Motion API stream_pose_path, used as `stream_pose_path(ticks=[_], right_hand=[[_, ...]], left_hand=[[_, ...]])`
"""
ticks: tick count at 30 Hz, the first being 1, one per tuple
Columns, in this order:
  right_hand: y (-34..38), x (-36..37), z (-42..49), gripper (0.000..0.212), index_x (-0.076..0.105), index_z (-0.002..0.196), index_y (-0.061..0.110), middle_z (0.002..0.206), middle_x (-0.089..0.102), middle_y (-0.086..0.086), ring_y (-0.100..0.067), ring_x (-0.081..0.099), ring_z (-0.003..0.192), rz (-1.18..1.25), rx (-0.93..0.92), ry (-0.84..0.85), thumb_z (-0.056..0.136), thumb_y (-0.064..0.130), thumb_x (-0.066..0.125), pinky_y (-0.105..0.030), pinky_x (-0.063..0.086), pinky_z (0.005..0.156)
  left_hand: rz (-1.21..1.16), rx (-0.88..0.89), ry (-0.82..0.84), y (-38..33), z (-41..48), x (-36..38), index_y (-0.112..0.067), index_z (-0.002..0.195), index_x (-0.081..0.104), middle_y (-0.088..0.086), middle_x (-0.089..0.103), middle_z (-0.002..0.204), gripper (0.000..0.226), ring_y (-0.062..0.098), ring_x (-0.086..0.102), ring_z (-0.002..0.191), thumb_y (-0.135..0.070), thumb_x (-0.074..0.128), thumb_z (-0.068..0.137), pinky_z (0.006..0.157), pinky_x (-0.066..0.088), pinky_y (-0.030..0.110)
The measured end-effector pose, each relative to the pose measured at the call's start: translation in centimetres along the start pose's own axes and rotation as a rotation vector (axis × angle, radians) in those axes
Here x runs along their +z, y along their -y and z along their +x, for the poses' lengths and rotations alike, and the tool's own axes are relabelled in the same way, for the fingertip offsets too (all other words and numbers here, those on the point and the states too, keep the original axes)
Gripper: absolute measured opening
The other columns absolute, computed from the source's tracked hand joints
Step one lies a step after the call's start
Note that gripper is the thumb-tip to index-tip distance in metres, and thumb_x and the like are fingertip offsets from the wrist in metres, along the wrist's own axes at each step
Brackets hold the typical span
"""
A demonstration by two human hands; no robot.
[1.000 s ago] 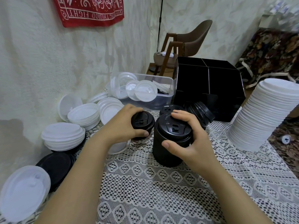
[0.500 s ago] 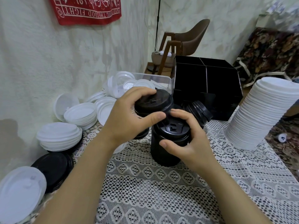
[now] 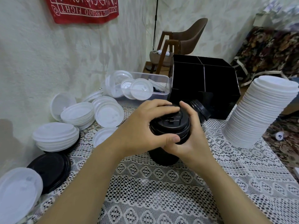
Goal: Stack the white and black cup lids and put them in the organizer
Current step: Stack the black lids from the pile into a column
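Fingers of the left hand [image 3: 142,126] curl over the black lid stack [image 3: 169,125]; right hand [image 3: 192,139] wraps its side. Open counter [image 3: 161,191] at six o'clock; white lid tower [image 3: 262,113] crowds three, organizer [image 3: 218,88] one.

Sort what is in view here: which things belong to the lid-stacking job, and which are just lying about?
Part of the job:
- black lid stack, gripped by left hand and right hand
- tall white lid stack
- loose white lids
- flat black lids
- clear tub holding more white lids
- black organizer

Just lying about:
- brown chair
- red wall cloth
- lace tablecloth
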State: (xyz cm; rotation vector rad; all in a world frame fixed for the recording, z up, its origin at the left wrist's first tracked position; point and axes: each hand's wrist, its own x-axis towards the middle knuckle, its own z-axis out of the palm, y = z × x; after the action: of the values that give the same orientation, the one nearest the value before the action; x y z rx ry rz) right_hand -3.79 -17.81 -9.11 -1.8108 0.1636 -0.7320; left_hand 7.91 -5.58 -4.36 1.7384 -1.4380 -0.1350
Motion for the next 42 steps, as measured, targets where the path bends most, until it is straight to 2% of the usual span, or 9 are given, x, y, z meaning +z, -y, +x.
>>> stream_pose_path(ticks=[9,13,17,25,29,32,35,37,42], right_hand=[[0.1,-0.1,-0.1,0.095,0.035,0.14,0.036,0.126,0.056,0.028,0.001,0.057,0.118,0.001,0.009,0.022,0.057,0.043,0.081,-0.015,0.046,0.092],[0.0,-0.1,-0.1,0.099,0.037,0.14,0.034,0.127,0.057,0.024,-0.002,0.057,0.12,0.003,0.015,0.032,0.055,0.045,0.085,-0.022,0.048,0.096],[0.7,-0.3,-0.1,0.111,0.03,0.147,0.026,0.138,0.048,0.017,0.001,0.051,0.126,0.045,0.002,0.053,0.054,0.053,0.084,-0.013,0.043,0.096],[0.9,0.1,0.0,0.093,0.044,0.137,0.035,0.133,0.054,0.018,-0.008,0.053,0.126,0.001,-0.052,0.037,0.056,0.065,0.081,-0.024,0.044,0.103],[0.9,0.0,-0.1,0.071,0.05,0.121,0.04,0.119,0.057,0.025,-0.002,0.058,0.115,-0.042,-0.027,0.02,0.059,0.046,0.084,-0.014,0.044,0.093],[0.8,0.1,-0.2,0.068,0.05,0.119,0.04,0.115,0.059,0.027,0.0,0.059,0.111,-0.036,0.0,0.024,0.061,0.039,0.085,-0.01,0.043,0.09],[0.8,0.1,-0.2,0.067,0.049,0.119,0.04,0.115,0.059,0.026,0.0,0.06,0.11,-0.039,0.006,0.023,0.062,0.035,0.085,-0.01,0.043,0.089],[0.8,0.0,-0.2,0.066,0.049,0.118,0.039,0.114,0.059,0.026,0.001,0.06,0.109,-0.04,0.009,0.022,0.063,0.028,0.085,-0.01,0.043,0.089],[1.0,0.1,-0.3,0.065,0.049,0.119,0.037,0.11,0.058,0.032,0.003,0.059,0.108,-0.039,0.017,0.03,0.065,0.024,0.083,-0.009,0.044,0.089]], left_hand=[[0.072,0.002,0.091,0.3,-0.1,0.0,-0.043,0.13,0.054,-0.024,0.043,0.136,0.064,-0.005,0.033,0.13,-0.059,0.061,0.068,0.107,0.023,0.008],[0.072,-0.013,0.116,0.3,-0.1,-0.1,-0.04,0.132,0.054,-0.026,0.042,0.136,0.067,-0.004,0.032,0.132,-0.06,0.061,0.068,0.108,0.025,0.014],[0.028,-0.007,0.159,0.5,-0.1,-0.3,-0.036,0.135,0.052,-0.023,0.042,0.139,0.063,0.003,0.031,0.135,-0.058,0.055,0.076,0.112,0.025,0.023],[-0.241,-0.119,0.15,1.0,-0.3,-0.6,-0.044,0.137,0.038,-0.016,0.051,0.136,0.07,0.006,0.046,0.129,-0.05,0.066,0.073,0.108,0.041,0.038],[-0.478,-0.136,-0.122,1.3,0.1,-1.4,-0.034,0.121,0.057,-0.008,0.066,0.119,0.04,0.008,0.062,0.11,-0.035,0.055,0.081,0.096,0.047,0.023],[-0.194,-0.239,-0.306,3.2,0.4,-2.1,-0.032,0.114,0.06,-0.009,0.065,0.116,0.038,0.004,0.061,0.104,-0.024,0.053,0.078,0.095,0.045,0.024],[0.276,-0.393,-0.074,5.6,0.1,-2.1,-0.026,0.138,0.049,-0.003,0.05,0.139,0.053,0.009,0.046,0.126,-0.022,0.063,0.086,0.104,0.032,0.022],[0.453,-0.411,0.069,6.7,-0.1,-1.6,-0.025,0.145,0.038,-0.002,0.042,0.147,0.068,0.015,0.037,0.134,-0.041,0.066,0.086,0.109,0.03,0.029],[0.744,-0.45,0.141,7.5,-0.1,-0.1,-0.026,0.15,0.027,0.003,0.042,0.14,0.081,0.024,0.035,0.13,-0.066,0.051,0.084,0.103,0.037,0.039]])
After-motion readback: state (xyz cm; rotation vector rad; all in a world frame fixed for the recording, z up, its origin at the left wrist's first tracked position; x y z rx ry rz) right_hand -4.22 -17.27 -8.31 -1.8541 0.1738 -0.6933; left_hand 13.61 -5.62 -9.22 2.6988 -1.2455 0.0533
